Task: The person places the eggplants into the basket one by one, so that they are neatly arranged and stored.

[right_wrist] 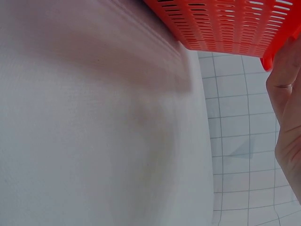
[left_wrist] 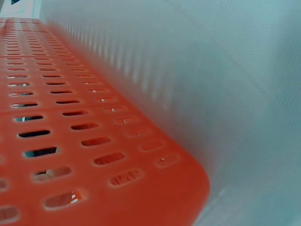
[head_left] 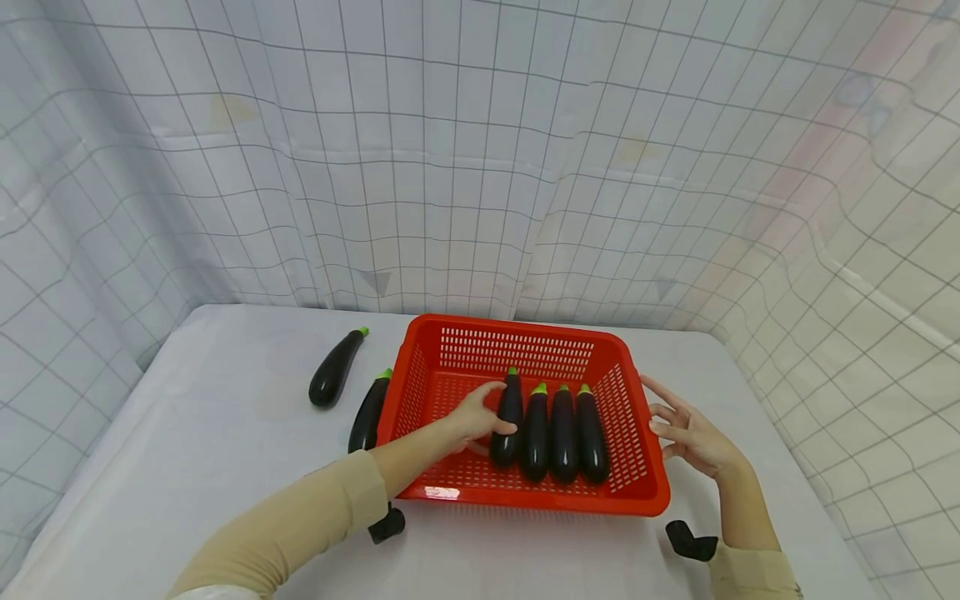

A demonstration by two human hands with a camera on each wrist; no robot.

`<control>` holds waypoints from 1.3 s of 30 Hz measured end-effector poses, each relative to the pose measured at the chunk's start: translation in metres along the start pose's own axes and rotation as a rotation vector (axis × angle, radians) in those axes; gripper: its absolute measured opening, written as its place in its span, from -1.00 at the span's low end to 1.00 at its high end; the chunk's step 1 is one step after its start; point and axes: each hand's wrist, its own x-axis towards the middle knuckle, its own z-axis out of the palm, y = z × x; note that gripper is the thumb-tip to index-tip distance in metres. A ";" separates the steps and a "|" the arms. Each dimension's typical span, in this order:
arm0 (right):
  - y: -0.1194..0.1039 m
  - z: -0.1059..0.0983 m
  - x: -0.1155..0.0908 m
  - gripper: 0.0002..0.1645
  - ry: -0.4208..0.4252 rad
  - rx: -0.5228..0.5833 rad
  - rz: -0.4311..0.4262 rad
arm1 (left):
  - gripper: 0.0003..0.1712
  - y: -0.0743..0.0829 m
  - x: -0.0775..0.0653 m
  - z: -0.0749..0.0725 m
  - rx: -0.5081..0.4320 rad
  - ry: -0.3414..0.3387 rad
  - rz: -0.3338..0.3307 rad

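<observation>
My left hand (head_left: 474, 419) reaches over the near-left side of a red plastic basket (head_left: 540, 503) and grips the leftmost eggplant (head_left: 506, 450) inside it, thumb across its top. Several dark eggplants with green caps lie side by side there, including the rightmost eggplant (head_left: 591, 437). At the basket's right rim, my right hand (head_left: 693, 435) has its fingers loosely spread and fingertips against the outside. The right wrist view shows that hand (right_wrist: 288, 108) by the rim. In the left wrist view the slotted basket wall (left_wrist: 117, 155) hides the left hand almost entirely.
Left of the basket, one eggplant (head_left: 335, 368) lies on the white table (head_left: 225, 400), and another eggplant (head_left: 367, 417) is close against the basket wall. White grid-patterned sheeting (head_left: 480, 167) hangs behind and at the sides.
</observation>
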 end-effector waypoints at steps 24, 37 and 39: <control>0.001 0.000 -0.001 -0.21 0.006 -0.012 0.003 | -0.19 -0.006 0.003 0.000 0.080 -0.059 -0.023; -0.001 0.002 -0.001 -0.21 0.003 -0.026 0.011 | -0.18 -0.006 0.001 -0.001 0.085 -0.043 -0.008; -0.001 0.002 0.000 -0.22 0.003 -0.026 0.011 | -0.18 -0.005 0.001 -0.001 0.081 -0.025 -0.009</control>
